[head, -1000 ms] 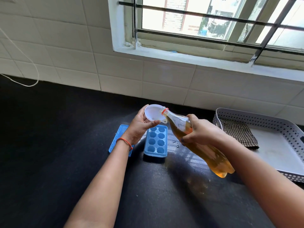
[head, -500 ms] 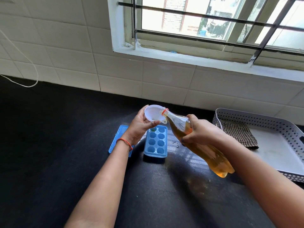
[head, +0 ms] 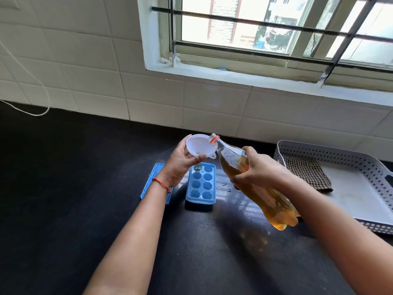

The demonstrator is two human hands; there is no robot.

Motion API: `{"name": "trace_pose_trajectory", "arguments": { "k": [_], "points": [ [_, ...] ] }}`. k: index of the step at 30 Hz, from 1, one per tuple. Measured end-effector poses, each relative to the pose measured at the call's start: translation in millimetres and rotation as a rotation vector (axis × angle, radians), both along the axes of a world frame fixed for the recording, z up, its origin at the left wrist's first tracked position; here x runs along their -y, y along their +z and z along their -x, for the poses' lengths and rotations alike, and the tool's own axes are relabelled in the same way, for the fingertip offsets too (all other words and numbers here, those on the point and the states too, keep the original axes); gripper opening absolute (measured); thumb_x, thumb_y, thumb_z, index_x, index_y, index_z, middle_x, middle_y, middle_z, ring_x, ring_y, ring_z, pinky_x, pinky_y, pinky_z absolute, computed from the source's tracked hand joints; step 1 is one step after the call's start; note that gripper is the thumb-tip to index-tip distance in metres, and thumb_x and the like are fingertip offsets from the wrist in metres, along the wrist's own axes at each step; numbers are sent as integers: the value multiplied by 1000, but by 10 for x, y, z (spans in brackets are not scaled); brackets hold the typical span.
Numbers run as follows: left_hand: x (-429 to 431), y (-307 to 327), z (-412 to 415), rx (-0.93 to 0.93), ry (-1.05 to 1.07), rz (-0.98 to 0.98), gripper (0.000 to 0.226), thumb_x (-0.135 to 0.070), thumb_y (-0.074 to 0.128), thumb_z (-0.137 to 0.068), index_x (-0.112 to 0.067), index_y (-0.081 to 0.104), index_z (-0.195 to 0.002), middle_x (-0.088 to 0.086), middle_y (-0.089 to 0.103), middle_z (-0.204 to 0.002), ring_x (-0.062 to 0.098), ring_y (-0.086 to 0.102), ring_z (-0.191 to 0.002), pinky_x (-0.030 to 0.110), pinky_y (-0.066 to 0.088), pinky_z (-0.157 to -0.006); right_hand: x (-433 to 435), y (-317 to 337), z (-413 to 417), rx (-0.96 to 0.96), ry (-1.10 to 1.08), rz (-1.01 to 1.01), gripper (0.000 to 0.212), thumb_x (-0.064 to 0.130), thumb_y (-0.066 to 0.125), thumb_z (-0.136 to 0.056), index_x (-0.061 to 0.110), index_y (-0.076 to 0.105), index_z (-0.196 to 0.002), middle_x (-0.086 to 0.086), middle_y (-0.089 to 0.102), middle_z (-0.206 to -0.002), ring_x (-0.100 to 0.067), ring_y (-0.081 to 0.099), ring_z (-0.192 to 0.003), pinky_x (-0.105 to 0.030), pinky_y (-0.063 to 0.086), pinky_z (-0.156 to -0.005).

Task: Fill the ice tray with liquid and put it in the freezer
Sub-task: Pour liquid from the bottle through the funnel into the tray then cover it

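Note:
A blue ice tray (head: 201, 185) with round cells lies on the black counter (head: 85, 188). My left hand (head: 177, 165) holds a white funnel (head: 198, 145) just above the tray's far left cell. My right hand (head: 254, 170) grips a clear plastic bottle (head: 255, 184) of amber liquid, tilted with its open mouth at the funnel's rim. Liquid sits in the bottle's lower part. A dark spot shows in the tray's far left cell. The tray's blue lid (head: 154, 182) lies flat to the left, partly under my wrist.
A white perforated basket (head: 340, 158) with a checked cloth (head: 306, 173) stands at the right. A tiled wall and barred window rise behind the counter. A white cord (head: 32, 112) hangs at the far left. A few drops lie right of the tray.
The bottle has tipped slightly more toward the funnel, its mouth now over the rim. Both hands stay almost in place.

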State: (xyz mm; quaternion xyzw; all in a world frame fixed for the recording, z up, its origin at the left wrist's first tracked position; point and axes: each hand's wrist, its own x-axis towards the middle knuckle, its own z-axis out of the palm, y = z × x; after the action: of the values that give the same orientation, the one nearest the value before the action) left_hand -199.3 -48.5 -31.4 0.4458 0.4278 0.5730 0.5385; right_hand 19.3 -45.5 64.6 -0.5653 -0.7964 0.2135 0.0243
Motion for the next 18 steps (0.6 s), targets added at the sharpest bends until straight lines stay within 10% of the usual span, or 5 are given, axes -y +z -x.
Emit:
{"name": "trace_pose_trajectory", "arguments": {
  "k": [18],
  "points": [
    [253,0,-15,-9,9,-26,70,3,67,-79,-12,36,-140,17,50,-135,23,53,-121,34,48,-99,179,58,-39,50,31,3,86,44,76,-67,21,31,-136,-3,59,-106,-20,57,-86,-28,45,-68]
  ]
}}
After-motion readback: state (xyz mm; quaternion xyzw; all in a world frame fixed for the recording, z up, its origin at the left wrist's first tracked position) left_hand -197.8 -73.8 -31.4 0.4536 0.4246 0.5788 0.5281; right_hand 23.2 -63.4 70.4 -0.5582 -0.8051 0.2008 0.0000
